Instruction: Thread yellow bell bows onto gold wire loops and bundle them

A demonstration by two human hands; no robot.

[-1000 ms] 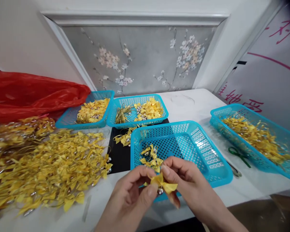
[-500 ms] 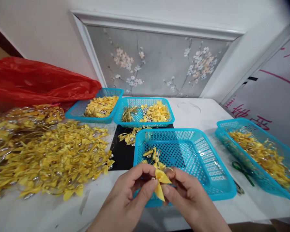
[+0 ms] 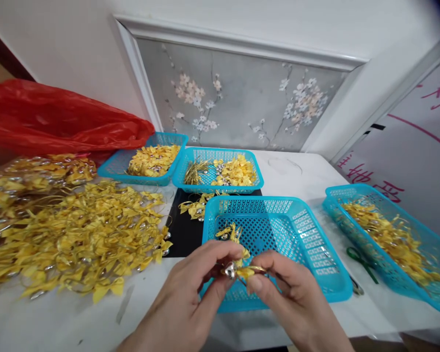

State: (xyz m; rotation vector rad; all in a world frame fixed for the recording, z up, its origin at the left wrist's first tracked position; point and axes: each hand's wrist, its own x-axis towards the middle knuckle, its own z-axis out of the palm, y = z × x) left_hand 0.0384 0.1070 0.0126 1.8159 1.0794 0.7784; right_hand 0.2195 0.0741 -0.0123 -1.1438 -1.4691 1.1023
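Observation:
Over the near edge of a blue plastic basket [image 3: 317, 244], both hands hold one yellow ribbon bow [image 3: 246, 272] with a small silver bell [image 3: 230, 270] and a gold cord. My left hand [image 3: 201, 274] pinches at the bell between thumb and fingertips. On the other side, my right hand [image 3: 288, 288] pinches the bow and cord; its fingers partly hide them. Behind the fingers, a few yellow bows [image 3: 230, 231] lie in the left part of the basket.
A large heap of yellow bows with bells [image 3: 84, 230] covers the table's left. Further blue baskets [image 3: 220, 189] stand at the back, and another basket [image 3: 370, 244] is at right beside green-handled scissors [image 3: 363, 264]. A red plastic bag [image 3: 66, 117] lies back left.
Between my fingers the bow has turned: its yellow tails pointed down toward me before, and now the silver bell faces me at the left. The view has shifted slightly.

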